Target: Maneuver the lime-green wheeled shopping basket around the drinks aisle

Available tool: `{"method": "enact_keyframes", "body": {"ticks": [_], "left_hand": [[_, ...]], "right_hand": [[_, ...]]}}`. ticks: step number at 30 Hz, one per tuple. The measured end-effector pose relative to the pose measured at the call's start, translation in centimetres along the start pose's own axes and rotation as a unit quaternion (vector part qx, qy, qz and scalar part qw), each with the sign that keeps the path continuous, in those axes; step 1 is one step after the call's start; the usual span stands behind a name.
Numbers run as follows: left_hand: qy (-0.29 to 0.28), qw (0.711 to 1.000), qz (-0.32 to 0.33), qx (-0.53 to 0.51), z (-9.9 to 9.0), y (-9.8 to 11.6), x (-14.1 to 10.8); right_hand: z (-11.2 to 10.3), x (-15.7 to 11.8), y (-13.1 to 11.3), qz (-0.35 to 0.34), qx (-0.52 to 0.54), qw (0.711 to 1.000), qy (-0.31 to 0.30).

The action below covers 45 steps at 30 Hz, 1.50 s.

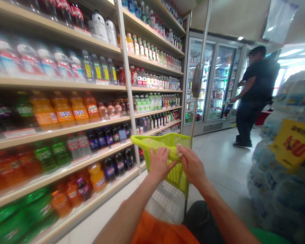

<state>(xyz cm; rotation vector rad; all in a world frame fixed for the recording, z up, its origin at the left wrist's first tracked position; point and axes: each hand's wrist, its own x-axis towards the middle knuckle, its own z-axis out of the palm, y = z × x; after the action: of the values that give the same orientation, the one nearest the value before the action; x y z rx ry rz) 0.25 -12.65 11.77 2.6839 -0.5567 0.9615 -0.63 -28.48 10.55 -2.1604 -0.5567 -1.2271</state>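
A yellow-green plastic shopping cart [176, 178] with mesh sides is in front of me at the middle of the view. My left hand [159, 163] lies over its handle [171, 154], fingers curled on top. My right hand [193, 166] grips the same handle at the right, thumb and fingers closed against it. A whitish bit shows at my right fingertips, too small to make out. The cart's wheels cannot be seen. Rising by the cart's right side is a thin metal pole [195, 115] with an oval grey piece on it.
Drink shelves [101, 86] with several rows of bottles line the left side. At the back stand glass-door fridges [208, 81]. A person [256, 84] in dark clothes is at the right. Wrapped water bottles [266, 189] with a yellow price sign [293, 144] are stacked nearby on the right.
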Motion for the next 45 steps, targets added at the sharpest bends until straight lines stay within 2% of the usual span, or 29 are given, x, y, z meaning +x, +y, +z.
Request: {"method": "enact_keyframes", "body": {"ticks": [4, 6, 11, 13, 19, 21, 26, 29, 34, 41, 43, 45], "left_hand": [[-0.035, 0.997, -0.057, 0.040, -0.4, -1.7, 0.5], [-0.045, 0.996, -0.058, 0.052, -0.2, -2.0, 0.5], [-0.022, 0.997, -0.041, 0.067, 0.2, -0.3, 0.2], [-0.021, 0.997, -0.030, 0.066, 0.0, -0.1, 0.0], [-0.013, 0.995, -0.072, 0.072, -0.3, -1.9, -0.9], [-0.016, 0.995, -0.070, 0.071, 0.0, -1.9, -1.2], [-0.006, 0.996, -0.058, 0.075, 0.1, -1.3, -1.5], [-0.001, 0.995, -0.056, 0.082, -0.1, -1.8, -1.6], [0.000, 0.993, -0.069, 0.093, 0.1, -2.5, -1.8], [-0.015, 0.995, -0.054, 0.088, -0.2, -1.9, -2.1], [-0.015, 0.994, -0.058, 0.093, -0.5, -2.3, -2.1], [-0.012, 0.992, -0.069, 0.103, -0.7, -2.8, -2.2]], "right_hand": [[-1.5, -0.2, 1.8, 0.044, -0.055, 0.998, 0.008], [-1.5, -0.1, 1.8, 0.045, -0.084, 0.995, 0.021], [-0.4, 0.5, 0.3, -0.035, -0.105, 0.994, 0.001], [-0.5, 0.4, 0.4, -0.053, -0.115, 0.992, -0.001], [-2.2, -0.4, 3.2, -0.004, -0.162, 0.986, 0.033], [-1.7, -0.4, 3.2, -0.004, -0.163, 0.986, 0.038], [1.0, 0.0, 1.0, -0.065, -0.134, 0.988, 0.034], [0.7, 0.1, 1.5, -0.062, -0.122, 0.990, 0.029], [-0.5, 0.5, 3.4, -0.019, -0.119, 0.992, 0.036], [3.1, 1.5, -1.1, -0.054, -0.057, 0.997, -0.005], [3.0, 1.5, -1.0, -0.058, -0.057, 0.997, -0.015], [2.3, 1.2, 0.3, -0.047, -0.069, 0.997, -0.006]]}}
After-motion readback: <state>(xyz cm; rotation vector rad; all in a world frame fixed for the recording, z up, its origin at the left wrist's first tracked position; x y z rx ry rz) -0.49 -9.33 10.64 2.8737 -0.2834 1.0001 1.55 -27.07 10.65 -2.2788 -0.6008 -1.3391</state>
